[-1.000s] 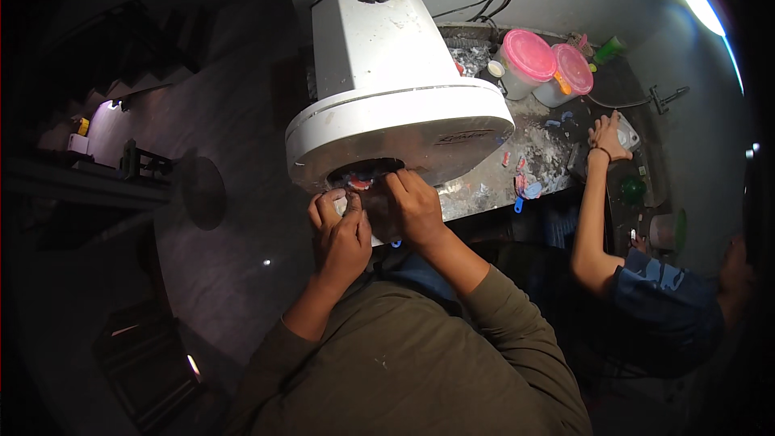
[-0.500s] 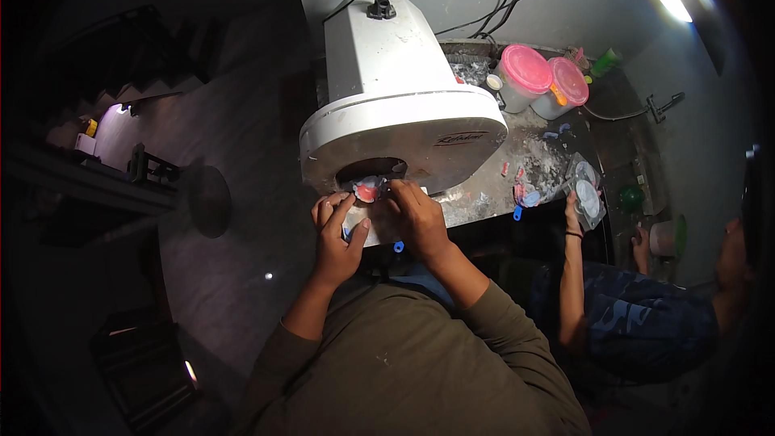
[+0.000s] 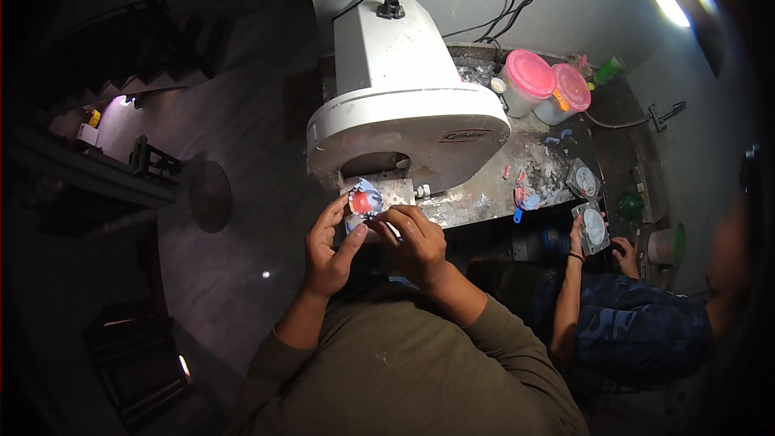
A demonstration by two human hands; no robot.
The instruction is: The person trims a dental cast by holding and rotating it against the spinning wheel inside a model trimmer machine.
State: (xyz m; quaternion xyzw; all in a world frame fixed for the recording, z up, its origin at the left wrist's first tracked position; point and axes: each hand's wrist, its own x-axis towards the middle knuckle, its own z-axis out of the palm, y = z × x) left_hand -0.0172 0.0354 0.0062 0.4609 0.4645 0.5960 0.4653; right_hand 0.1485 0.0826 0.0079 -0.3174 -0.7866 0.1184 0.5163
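one small blue-grey dental cast (image 3: 366, 199), red in the middle and edged with pale tooth-like pieces, held up in the grip of the left hand (image 3: 327, 252), with fingers along its left side and thumb at its lower edge. just beside, to the right, the right hand (image 3: 416, 244), with fingers bent and tips at the lower right edge of the cast; impossible to tell from this angle whether pinching something thin or only touching. just beyond both hands, a white machine housing (image 3: 408, 105) with a dark round opening (image 3: 375, 163), near the cast but apart from it. a little beyond the knuckles of the right hand, a small white knob (image 3: 422, 191). to the right of that hand, a residue-smeared workbench (image 3: 468, 208), bearing near its front edge a blue-tabbed piece (image 3: 517, 215) with red and pale blue on it. farther beyond and to the right, two pink-lidded tubs (image 3: 529, 73). well off to the right of the right hand, a co-worker's hand (image 3: 576, 234), grasping a squarish block (image 3: 595, 228) with a whitish oval face.
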